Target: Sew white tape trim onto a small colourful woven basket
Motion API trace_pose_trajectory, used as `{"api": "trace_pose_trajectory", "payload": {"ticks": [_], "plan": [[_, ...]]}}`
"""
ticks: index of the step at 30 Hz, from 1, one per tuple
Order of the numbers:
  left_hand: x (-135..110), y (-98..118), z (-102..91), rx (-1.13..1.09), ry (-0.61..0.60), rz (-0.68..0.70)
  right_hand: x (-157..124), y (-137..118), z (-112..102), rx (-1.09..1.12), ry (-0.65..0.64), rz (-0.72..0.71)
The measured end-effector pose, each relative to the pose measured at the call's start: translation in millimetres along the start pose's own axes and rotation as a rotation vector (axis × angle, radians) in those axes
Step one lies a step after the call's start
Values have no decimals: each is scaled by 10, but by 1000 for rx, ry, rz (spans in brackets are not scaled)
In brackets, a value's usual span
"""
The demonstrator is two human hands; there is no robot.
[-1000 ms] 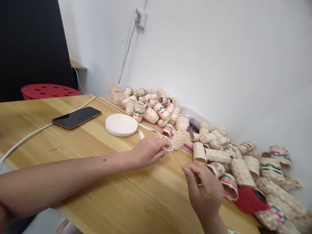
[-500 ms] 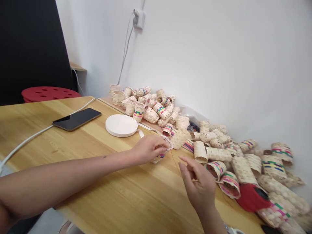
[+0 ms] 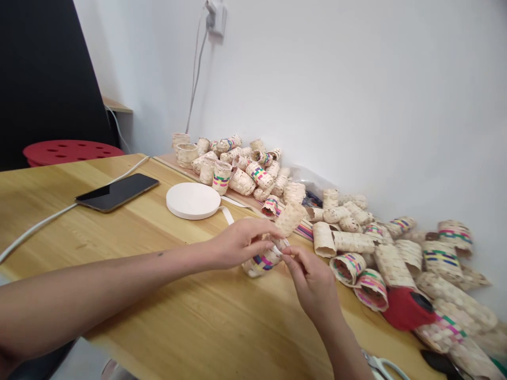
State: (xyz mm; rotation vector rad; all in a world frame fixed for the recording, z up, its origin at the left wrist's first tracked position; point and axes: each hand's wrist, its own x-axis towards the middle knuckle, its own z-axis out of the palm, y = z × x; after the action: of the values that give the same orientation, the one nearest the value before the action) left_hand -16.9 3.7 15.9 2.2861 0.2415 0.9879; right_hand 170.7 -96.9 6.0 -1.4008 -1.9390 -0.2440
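Note:
A small woven basket (image 3: 260, 264) with a blue, pink and yellow band lies tilted on the table. My left hand (image 3: 241, 243) grips it near its rim, thumb and fingers closed. Along that rim runs white ribbon (image 3: 277, 251), partly hidden by my fingers. My right hand (image 3: 311, 279) is closed in a pinch on the ribbon at the rim, its fingertips close to those of my left hand. Whether a thread is also in that pinch is too small to tell. Left of the hands lies a flat roll of white ribbon (image 3: 193, 200), its loose end trailing toward the basket.
Many woven baskets (image 3: 241, 182) are heaped along the wall, continuing at right (image 3: 396, 269). A phone (image 3: 118, 192) and white cable (image 3: 43, 228) lie at left. Right are a red and black object (image 3: 410, 309) and scissors (image 3: 386, 367). A red stool (image 3: 73, 152) stands beyond the table.
My right hand has moved in to the basket's rim and closed in a pinch; before, it was apart, with a thin thread stretching from the rim. The basket has turned slightly, showing more of its side.

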Motion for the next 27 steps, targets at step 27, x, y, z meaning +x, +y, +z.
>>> {"api": "trace_pose_trajectory", "payload": {"ticks": [27], "plan": [[40, 61, -53, 59, -73, -160, 1, -21, 3, 12, -9, -70]]}}
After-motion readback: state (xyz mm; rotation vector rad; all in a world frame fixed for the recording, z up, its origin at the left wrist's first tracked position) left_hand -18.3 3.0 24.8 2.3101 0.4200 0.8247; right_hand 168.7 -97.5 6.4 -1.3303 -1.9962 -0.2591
